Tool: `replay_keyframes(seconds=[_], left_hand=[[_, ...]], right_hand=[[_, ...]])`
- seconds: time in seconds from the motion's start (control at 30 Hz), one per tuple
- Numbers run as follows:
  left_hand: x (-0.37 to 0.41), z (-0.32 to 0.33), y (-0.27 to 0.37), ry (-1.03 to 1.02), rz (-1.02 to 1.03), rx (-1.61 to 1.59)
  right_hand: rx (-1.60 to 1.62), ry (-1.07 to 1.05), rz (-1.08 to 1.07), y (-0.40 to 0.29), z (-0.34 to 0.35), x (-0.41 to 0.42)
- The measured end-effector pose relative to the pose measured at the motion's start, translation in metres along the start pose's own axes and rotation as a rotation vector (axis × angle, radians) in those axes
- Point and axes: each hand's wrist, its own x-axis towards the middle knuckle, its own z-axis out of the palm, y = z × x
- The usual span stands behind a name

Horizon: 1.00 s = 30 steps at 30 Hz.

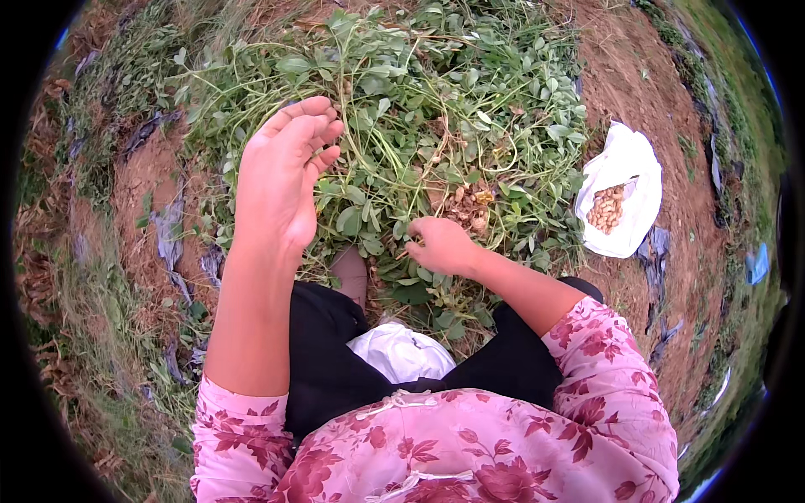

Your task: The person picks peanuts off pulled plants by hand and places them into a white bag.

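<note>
Uprooted peanut plants point(390, 119) lie heaped before me, green leaves and stems tangled. My left hand point(289, 163) is raised over the heap's left side, palm turned inward and fingers curled; whether a stem is between the fingertips cannot be told. My right hand point(443, 245) is low at the near edge of the heap, thumb and fingers bent towards each other near a thin stem; its grip is unclear. Just beyond it is a brownish clump of roots and pods point(468, 207). A white sack point(648, 182) at the right holds picked peanuts in their shells point(605, 209).
Another white sack or cloth point(402, 353) lies between my black-trousered legs. Bare reddish soil point(685, 251) with torn plastic film point(655, 270) runs along the right. More torn film point(168, 232) and weeds are at the left. A blue object point(757, 264) lies at the far right.
</note>
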Motion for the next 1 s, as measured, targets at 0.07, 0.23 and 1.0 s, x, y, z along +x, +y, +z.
replay_keyframes(seconds=[0.07,0.23,1.0], left_hand=[[0.000,-0.002,0.003,0.000,-0.020,-0.021],[-0.002,-0.014,0.011,0.007,-0.054,-0.098],[0.005,0.032,-0.004,-0.210,-0.123,0.015]], right_hand=[[-0.110,-0.026,0.018,0.006,0.011,-0.001],[-0.507,-0.085,0.080,-0.012,-0.044,0.003],[1.114,0.545,0.260,0.041,-0.176,0.006]])
